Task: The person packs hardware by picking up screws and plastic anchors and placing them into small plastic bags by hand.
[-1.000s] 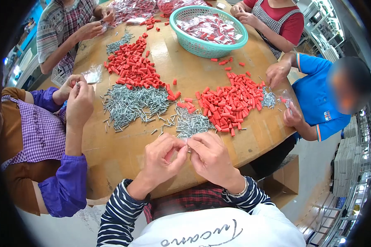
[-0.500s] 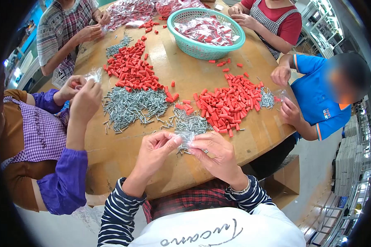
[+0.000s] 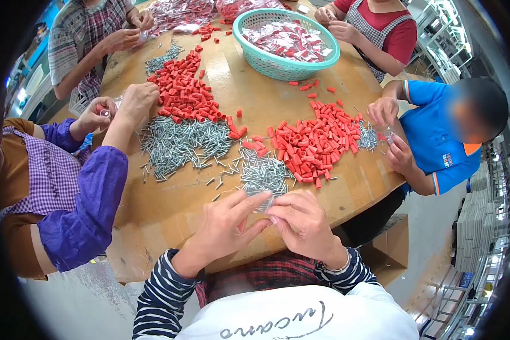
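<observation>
Close to the table's near edge, my right hand (image 3: pixel 307 225) pinches a small clear plastic bag (image 3: pixel 264 203) between thumb and fingers. My left hand (image 3: pixel 224 225) is beside it, thumb and index finger spread apart, their tips close to the bag and to the right thumb. Much of the bag is hidden by the fingers. Just beyond the hands lies a pile of small silver screws (image 3: pixel 262 174). A heap of red plastic caps (image 3: pixel 317 141) adjoins it on the right.
Another pile of screws (image 3: pixel 181 144) and a heap of red caps (image 3: pixel 184 90) lie left of centre on the wooden table (image 3: pixel 221 85). A green basket (image 3: pixel 286 68) holds filled bags. Co-workers sit around, one in purple sleeves (image 3: pixel 88 209), another in a blue shirt (image 3: pixel 436 124).
My left thumb and index finger have spread apart from their pinch at the bag, while my right hand keeps its grip. The purple-sleeved co-worker's hand has reached to the red caps.
</observation>
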`<state>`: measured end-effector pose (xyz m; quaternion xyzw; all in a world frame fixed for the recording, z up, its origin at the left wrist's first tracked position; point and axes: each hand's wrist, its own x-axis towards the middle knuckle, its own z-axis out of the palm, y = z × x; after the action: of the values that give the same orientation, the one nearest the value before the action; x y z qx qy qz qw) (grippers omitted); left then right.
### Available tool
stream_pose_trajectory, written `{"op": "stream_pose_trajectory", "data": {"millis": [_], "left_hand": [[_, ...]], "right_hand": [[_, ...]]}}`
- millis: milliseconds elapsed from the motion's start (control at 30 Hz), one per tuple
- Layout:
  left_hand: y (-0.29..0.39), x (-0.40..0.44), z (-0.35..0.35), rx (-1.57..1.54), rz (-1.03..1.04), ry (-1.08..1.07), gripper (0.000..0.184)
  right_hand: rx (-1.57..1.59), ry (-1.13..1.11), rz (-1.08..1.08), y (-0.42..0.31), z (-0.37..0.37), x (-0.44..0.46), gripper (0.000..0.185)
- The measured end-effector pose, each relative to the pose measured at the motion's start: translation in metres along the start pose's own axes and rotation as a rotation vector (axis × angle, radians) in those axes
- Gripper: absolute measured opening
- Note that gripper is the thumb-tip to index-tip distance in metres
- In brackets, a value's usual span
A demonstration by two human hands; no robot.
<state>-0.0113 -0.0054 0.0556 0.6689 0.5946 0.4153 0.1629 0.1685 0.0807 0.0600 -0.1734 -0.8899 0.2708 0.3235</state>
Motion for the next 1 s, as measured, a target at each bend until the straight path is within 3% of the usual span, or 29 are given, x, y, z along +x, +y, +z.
{"op": "stream_pose_trajectory", "data": {"millis": [367, 467, 633, 767, 1000], "left_hand": [[0.002, -0.009, 0.007, -0.005, 0.003, -0.038, 0.035], [-0.005, -0.013, 0.008, -0.052, -0.021, 0.014, 0.039], [-0.003, -0.013, 0.011, -0.192, -0.122, 0.007, 0.035], [-0.004, -0.013, 0.011, -0.299, -0.237, -0.022, 0.035], [-0.009, -0.015, 0.018, -0.421, -0.250, 0.008, 0.033]], "right_hand": [[0.068, -0.091, 0.035, -0.006, -0.009, -0.009, 0.018], [0.002, 0.042, 0.157, 0.005, -0.008, -0.010, 0.016], [-0.299, -0.127, 0.120, 0.027, -0.006, 0.007, 0.022], [-0.351, -0.185, 0.127, 0.036, 0.012, 0.015, 0.024], [-0.355, -0.169, 0.099, 0.038, 0.018, 0.020, 0.013]]}}
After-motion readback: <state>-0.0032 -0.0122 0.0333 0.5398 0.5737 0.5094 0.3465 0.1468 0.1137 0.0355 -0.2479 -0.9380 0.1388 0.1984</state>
